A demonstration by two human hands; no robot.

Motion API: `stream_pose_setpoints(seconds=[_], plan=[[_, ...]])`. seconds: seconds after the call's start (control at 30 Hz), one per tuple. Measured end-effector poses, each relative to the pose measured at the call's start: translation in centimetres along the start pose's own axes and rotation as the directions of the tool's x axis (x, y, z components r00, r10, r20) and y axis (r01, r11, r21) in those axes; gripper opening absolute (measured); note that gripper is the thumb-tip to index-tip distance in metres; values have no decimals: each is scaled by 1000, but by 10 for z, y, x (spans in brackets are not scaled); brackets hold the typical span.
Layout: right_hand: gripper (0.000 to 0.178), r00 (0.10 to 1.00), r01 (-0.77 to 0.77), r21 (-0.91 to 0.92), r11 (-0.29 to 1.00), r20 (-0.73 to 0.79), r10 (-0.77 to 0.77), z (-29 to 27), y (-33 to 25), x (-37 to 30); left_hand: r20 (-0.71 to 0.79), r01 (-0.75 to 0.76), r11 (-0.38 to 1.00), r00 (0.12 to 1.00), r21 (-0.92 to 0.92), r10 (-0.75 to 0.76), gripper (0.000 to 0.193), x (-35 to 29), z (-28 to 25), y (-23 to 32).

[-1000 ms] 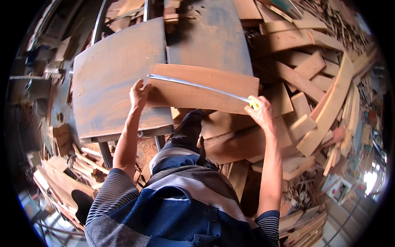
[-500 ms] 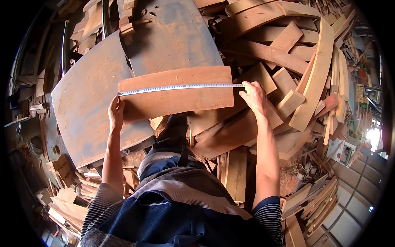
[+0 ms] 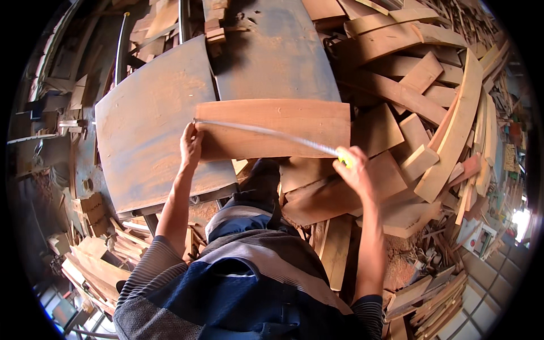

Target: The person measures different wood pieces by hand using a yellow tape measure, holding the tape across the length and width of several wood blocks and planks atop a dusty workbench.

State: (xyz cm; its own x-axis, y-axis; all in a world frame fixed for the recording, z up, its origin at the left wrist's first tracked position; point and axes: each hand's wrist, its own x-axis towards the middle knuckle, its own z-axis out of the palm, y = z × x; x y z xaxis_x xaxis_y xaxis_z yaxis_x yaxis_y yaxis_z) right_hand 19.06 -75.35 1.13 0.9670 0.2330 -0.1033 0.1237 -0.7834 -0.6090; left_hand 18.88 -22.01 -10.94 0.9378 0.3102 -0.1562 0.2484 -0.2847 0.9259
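Note:
A reddish-brown wooden board (image 3: 272, 119) lies across the front of a flat metal machine table (image 3: 153, 124). Its right end sticks out past the table. Over the board slants the pulled-out blade of a tape measure (image 3: 344, 157), running from the left end down to the front right. My left hand (image 3: 191, 144) is closed at the board's left end, with the blade's tip at its fingertips. The yellow case of the tape sits in my right hand (image 3: 356, 170), whose fingers wrap round it just off the board's front right corner.
A large heap of loose and curved wood pieces (image 3: 396, 85) fills the right side. Small blocks (image 3: 214, 25) rest at the table's far edge. More offcuts (image 3: 90, 266) lie at lower left, and sawdust (image 3: 399, 266) covers the floor at lower right.
My right hand has brought the tape case nearer to me, so the blade now slants instead of lying along the board. My left hand stays at the left end. The whole view has shifted.

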Motion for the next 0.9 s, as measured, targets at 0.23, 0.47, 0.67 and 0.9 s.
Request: stream_pose_setpoints(seconds=[0.23,0.47,0.67,0.9], plan=[[39,992,-117,369,922,89,91,86,-77,-81,-13,55,926,998,-373,-65,24,-8,18,22],[37,909,-349,705,617,94,406,103,-90,-175,120,232,972,967,-43,-225,35,37,2,36],[30,745,-336,911,239,102,660,118,-76,-232,95,257,951,957,169,-275,50,48,2,42],[31,708,-15,997,-71,61,704,121,-45,-204,126,196,961,967,195,-222,51,46,7,40]])
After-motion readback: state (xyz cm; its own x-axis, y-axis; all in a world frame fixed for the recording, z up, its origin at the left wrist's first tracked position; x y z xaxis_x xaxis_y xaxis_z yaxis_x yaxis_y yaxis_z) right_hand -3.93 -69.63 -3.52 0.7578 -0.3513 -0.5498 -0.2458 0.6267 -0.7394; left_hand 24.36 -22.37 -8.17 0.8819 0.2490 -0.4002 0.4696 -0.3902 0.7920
